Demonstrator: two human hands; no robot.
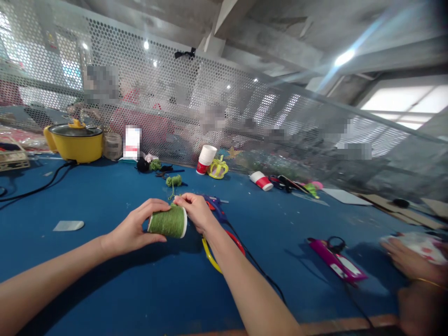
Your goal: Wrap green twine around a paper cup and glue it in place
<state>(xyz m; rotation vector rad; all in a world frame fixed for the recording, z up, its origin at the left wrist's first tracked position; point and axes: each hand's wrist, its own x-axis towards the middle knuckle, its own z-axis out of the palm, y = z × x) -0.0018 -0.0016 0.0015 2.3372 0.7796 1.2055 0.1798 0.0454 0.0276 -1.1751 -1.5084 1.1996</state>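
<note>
Green-yarn-wrapped paper cup (168, 222) held on its side between two bare hands above a blue felt-covered worktable (105, 280).

Left hand (135, 229) is curled about the cup's base end, thumb under and fingers over, gripping it; right hand (196, 211) is pinched shut at the white rim, apparently on the yarn's loose end, though the strand itself is too fine to make out. A blue glue gun (215, 208) lies just behind the right wrist, its black cord (259, 268) trailing under the forearm, beside a yellow-and-red hoop (213, 256). Risks, as a judgement: slack at the pinch could let the outer turns slip off the rim, and the forearm could snag the cord and drag the gun. Another person's hands (413, 266) work at the right edge near a magenta tool (336, 261).
</note>
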